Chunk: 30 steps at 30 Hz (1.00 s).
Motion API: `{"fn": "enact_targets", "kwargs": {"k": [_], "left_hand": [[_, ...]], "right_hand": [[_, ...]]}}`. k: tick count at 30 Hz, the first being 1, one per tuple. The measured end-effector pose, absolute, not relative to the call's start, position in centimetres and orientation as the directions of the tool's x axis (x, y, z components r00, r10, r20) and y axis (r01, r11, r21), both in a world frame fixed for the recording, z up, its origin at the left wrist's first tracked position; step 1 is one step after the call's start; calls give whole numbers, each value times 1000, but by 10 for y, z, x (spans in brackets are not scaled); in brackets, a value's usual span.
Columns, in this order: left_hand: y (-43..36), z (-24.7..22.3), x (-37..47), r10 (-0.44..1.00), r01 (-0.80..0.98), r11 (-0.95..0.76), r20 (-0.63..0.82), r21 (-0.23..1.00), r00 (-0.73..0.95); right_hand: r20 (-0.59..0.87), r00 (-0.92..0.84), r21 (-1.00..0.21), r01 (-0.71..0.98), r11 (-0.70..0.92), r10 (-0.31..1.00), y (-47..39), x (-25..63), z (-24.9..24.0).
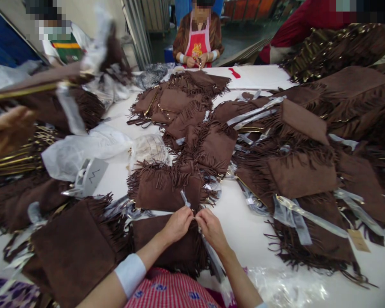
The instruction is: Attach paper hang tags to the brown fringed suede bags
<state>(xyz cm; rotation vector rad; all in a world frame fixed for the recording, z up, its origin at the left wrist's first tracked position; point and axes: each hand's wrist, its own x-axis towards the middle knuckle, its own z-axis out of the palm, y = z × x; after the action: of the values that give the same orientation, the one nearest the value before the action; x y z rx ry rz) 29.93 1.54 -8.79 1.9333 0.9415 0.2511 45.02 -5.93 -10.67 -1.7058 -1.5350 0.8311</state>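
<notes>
My left hand [179,223] and my right hand [211,229] meet in front of me, fingertips pinched together almost touching. Between them is a small piece with a metallic glint, too small to make out. They are over the upper right corner of a dark brown fringed bag [163,239], which lies flat under my wrists. Just beyond it lies another fringed bag [167,190], with a strip of clear wrapping [185,199] standing up from its edge. More clear wrapping [211,254] hangs below my right hand, along the nearer bag's fringe.
Brown fringed bags [303,175] are piled to the right, with others [73,252] at left. A grey-white tape dispenser [88,177] and plastic bags [83,147] lie left of centre. Across the white table [263,77] a co-worker [199,38] handles something small; another person's hand [9,128] reaches in from the left.
</notes>
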Motion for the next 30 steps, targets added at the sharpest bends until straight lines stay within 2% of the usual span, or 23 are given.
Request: {"fn": "enact_targets", "kwargs": {"k": [4, 10, 13, 16, 19, 22, 26, 30], "left_hand": [[18, -91, 298, 701, 485, -155, -250, 861, 668], [20, -88, 297, 619, 358, -48, -253, 933, 744], [21, -88, 299, 681, 148, 262, -291, 954, 672], [23, -89, 300, 680, -178, 614, -402, 769, 613], [25, -92, 299, 639, -294, 728, -459, 619, 617], [26, -96, 295, 622, -269, 749, -505, 605, 598], [23, -105, 293, 616, -126, 717, -538, 685, 576], [17, -109, 297, 599, 54, 621, -517, 782, 612]], "right_hand": [[-28, 85, -832, 550, -70, 996, -58, 447, -109], [-49, 145, -861, 494, -115, 988, -50, 453, -123], [-65, 159, -882, 453, -131, 985, -50, 458, -132], [-84, 141, -890, 434, -138, 986, -57, 458, -136], [-99, 119, -889, 435, -141, 988, -68, 456, -135], [-88, 81, -872, 476, -116, 993, -77, 452, -132], [-15, 77, -818, 572, -56, 997, -81, 451, -131], [-1, 110, -803, 592, -66, 994, -78, 457, -129]]}}
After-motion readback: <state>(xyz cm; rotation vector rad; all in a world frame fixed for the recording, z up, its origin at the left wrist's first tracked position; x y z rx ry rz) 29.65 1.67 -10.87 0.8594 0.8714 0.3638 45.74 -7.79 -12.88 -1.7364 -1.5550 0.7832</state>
